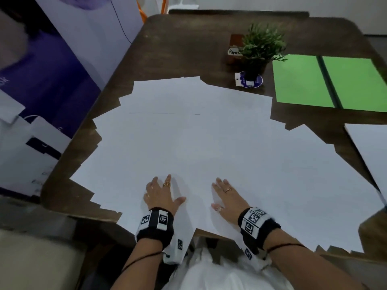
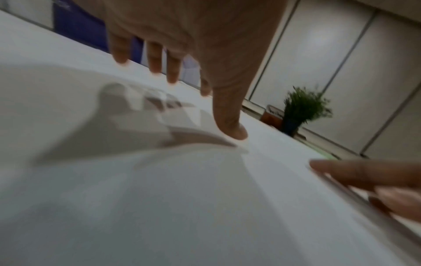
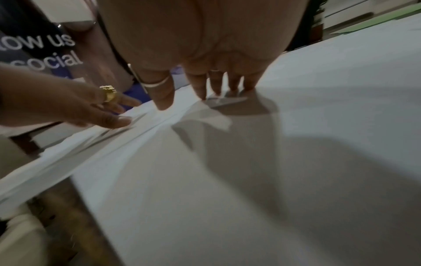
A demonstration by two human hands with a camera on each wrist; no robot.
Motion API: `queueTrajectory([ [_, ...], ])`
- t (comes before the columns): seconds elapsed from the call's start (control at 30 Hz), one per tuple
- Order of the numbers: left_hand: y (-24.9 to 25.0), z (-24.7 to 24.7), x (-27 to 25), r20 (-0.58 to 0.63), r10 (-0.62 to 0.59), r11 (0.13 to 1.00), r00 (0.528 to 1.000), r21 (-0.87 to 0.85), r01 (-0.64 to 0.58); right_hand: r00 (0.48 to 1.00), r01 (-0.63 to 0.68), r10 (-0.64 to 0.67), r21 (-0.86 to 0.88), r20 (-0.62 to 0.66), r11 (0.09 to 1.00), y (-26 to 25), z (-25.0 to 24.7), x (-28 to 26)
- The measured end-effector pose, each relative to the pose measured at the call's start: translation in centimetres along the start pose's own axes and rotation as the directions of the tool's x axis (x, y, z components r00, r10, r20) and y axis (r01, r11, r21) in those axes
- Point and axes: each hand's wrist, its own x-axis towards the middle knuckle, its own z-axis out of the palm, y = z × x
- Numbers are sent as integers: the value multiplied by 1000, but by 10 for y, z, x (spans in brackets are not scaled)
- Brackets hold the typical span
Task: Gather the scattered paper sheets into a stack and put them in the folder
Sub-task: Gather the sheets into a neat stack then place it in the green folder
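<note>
Many white paper sheets [image 1: 199,139] lie fanned out and overlapping across the dark wooden table [image 1: 180,42]. An open green folder [image 1: 326,80] lies flat at the far right. My left hand [image 1: 162,192] rests flat on the sheets near the front edge, fingers spread and straight. My right hand [image 1: 225,194] lies flat on the paper beside it, about a hand's width to the right. In the left wrist view the left fingers [image 2: 154,59] hover just over the paper [image 2: 205,198]. In the right wrist view the right fingertips [image 3: 200,88] touch the sheets [image 3: 296,162].
A small potted plant [image 1: 259,51] on a blue coaster stands at the back, beside a brown box with a label [image 1: 235,48]. Another white sheet [image 1: 370,147] lies at the right edge. Purple banners and white bags [image 1: 41,130] stand left of the table.
</note>
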Motion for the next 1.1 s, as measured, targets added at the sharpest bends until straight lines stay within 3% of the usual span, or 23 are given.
queueTrajectory([
  [0.07, -13, -6, 10, -12, -96, 990, 995, -108, 94, 992, -44, 45, 13, -114, 999, 6, 0, 0],
  [0.13, -25, -8, 18, 51, -125, 985, 991, -115, 130, 936, -267, 263, 16, -233, 964, 13, -1, 0],
  [0.2, -35, -3, 20, 116, -96, 990, 989, -94, 107, 862, -459, 468, 96, -192, 883, 13, -1, 0],
  [0.23, -38, 1, 20, 132, -71, 991, 989, -101, 85, 854, -486, 498, 114, -152, 867, 9, 2, 1],
  [0.37, -34, 13, 18, 138, -3, 996, 990, -92, 16, 901, -401, 418, 145, -119, 905, -20, 13, 16],
  [0.47, -25, 13, 17, 154, 16, 998, 988, -66, -6, 889, -412, 446, 241, -105, 879, -30, 10, 22],
  [0.63, -29, 0, 18, 28, -87, 983, 996, -160, 90, 896, -323, 418, 431, -147, 843, -21, 2, 14],
  [0.67, -31, -3, 20, -9, -116, 971, 993, -212, 112, 877, -293, 440, 512, -192, 807, -20, 1, 11],
  [0.73, -37, -7, 23, -44, -149, 944, 988, -304, 129, 768, -233, 575, 711, -284, 663, -18, -1, 6],
  [0.8, -42, -10, 24, -39, -138, 931, 990, -345, 116, 642, -193, 716, 846, -275, 497, -12, -3, 4],
  [0.83, -44, -11, 24, -33, -125, 927, 992, -361, 105, 620, -199, 749, 876, -234, 439, -10, -3, 4],
  [1.03, -47, -10, 32, -9, -24, 850, 1000, -527, 15, 641, -76, 762, 980, -93, 183, -6, 1, 12],
  [1.1, -46, -7, 35, 0, 4, 848, 1000, -529, -3, 691, -48, 722, 997, -13, 63, -13, -2, 13],
])
